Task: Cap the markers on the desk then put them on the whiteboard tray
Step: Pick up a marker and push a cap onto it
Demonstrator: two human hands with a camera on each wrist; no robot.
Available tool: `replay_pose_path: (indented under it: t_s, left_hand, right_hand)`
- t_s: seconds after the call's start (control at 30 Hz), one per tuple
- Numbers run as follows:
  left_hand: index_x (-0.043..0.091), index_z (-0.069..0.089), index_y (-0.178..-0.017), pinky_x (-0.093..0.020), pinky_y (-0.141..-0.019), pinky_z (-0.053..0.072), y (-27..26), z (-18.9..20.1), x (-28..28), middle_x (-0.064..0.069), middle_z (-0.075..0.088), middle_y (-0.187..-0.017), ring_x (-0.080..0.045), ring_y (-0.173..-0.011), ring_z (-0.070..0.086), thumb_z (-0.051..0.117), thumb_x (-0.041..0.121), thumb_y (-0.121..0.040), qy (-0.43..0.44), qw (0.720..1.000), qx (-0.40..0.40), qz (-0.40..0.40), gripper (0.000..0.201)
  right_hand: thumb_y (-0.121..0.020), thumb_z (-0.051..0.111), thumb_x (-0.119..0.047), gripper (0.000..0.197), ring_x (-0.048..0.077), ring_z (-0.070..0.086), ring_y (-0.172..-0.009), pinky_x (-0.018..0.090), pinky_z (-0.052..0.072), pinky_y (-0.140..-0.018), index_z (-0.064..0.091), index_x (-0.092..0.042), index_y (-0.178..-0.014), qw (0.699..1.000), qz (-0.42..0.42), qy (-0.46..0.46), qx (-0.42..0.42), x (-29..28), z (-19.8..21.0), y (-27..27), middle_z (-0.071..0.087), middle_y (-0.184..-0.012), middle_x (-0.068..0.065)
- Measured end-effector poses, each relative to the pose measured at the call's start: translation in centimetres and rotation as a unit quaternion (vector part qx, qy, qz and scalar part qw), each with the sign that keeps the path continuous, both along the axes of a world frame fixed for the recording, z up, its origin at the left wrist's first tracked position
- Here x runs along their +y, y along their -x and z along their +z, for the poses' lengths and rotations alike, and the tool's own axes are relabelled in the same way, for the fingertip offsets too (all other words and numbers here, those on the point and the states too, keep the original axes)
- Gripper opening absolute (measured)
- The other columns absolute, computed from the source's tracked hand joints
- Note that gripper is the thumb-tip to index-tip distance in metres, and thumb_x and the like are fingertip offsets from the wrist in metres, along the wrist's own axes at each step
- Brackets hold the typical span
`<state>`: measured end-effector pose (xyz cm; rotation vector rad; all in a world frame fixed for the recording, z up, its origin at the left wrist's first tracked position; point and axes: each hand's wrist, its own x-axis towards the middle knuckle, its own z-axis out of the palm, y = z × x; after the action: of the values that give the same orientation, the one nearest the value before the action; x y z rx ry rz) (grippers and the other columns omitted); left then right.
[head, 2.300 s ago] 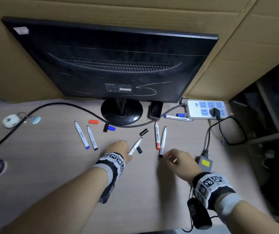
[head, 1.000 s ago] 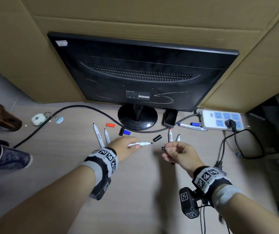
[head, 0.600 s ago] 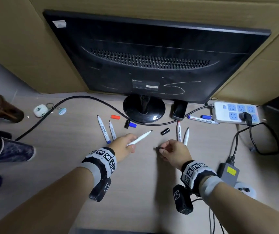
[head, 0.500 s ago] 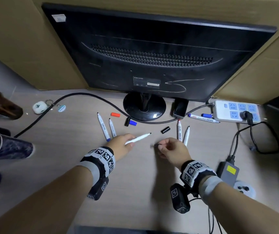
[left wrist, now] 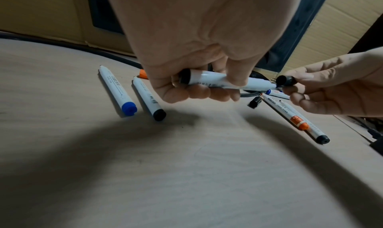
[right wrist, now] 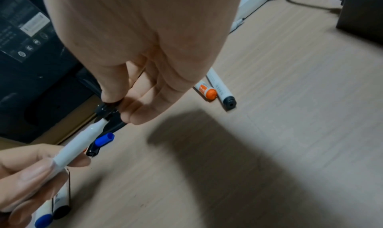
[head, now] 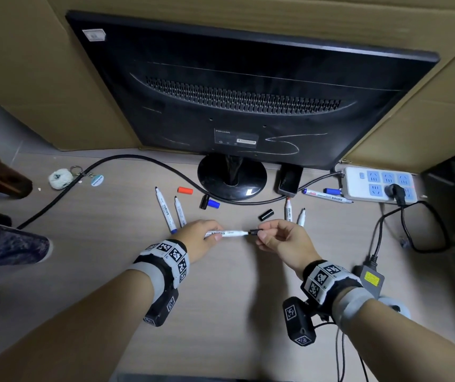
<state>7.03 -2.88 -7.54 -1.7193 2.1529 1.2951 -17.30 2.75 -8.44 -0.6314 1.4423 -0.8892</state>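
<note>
The monitor [head: 248, 100] is showing its back, the small word "POVIZON" readable above a label whose print is too fine to make out. The left hand [head: 197, 239] is gripping a white marker [head: 227, 233] above the desk [head: 221, 312], fingers curled round the barrel; the printing along the barrel is too small to read. The marker's long axis is running left to right across the head view, tip pointing toward the right hand [head: 283, 242]. That hand is pinching a black cap [head: 255, 231] between thumb and fingertips, the cap's open end meeting the marker tip. Whether the cap is seated is hard to tell. Two uncapped markers [head: 172, 209] are lying beside the left hand, and the right hand is hiding the near ends of two more [head: 294, 212]
</note>
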Motion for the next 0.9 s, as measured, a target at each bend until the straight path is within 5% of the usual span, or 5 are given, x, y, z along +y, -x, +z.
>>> replay_pose_path:
  t_s: [0.5,0.7,0.9]
  left_hand:
    - [0.039,0.063,-0.104,-0.041,-0.089,0.055,-0.4,-0.1,-0.1,0.008,0.065,-0.104,-0.019,-0.095,0.064,0.051,0.041,-0.1,-0.003,1.0,0.011,-0.002,0.013]
    - [0.034,0.064,-0.108,-0.032,-0.081,0.048,0.5,0.5,0.0,0.005,0.067,-0.105,-0.019,-0.097,0.063,0.052,0.038,-0.102,-0.013,0.999,0.033,-0.006,0.014]
    - [0.05,0.061,-0.084,-0.04,-0.087,0.052,0.6,1.0,-0.3,-0.002,0.07,-0.095,-0.025,-0.091,0.065,0.049,0.035,-0.101,-0.029,0.997,0.063,-0.043,0.026]
  right_hand:
    - [-0.091,0.067,0.009,0.013,0.015,0.072,-0.064,0.027,0.064,-0.07,0.067,0.01,-0.104,1.0,-0.001,0.0,0.022,-0.2,0.4,0.5,0.069,-0.083,0.018]
    - [-0.091,0.067,0.008,0.017,0.019,0.073,-0.069,0.027,0.064,-0.071,0.066,0.012,-0.108,1.0,0.022,-0.001,-0.002,-0.2,0.8,-0.1,0.07,-0.086,0.021]
    - [-0.092,0.066,0.007,0.017,0.017,0.072,-0.062,0.027,0.064,-0.065,0.066,0.018,-0.106,0.998,0.056,-0.003,-0.005,-0.3,1.3,-0.2,0.072,-0.082,0.022]
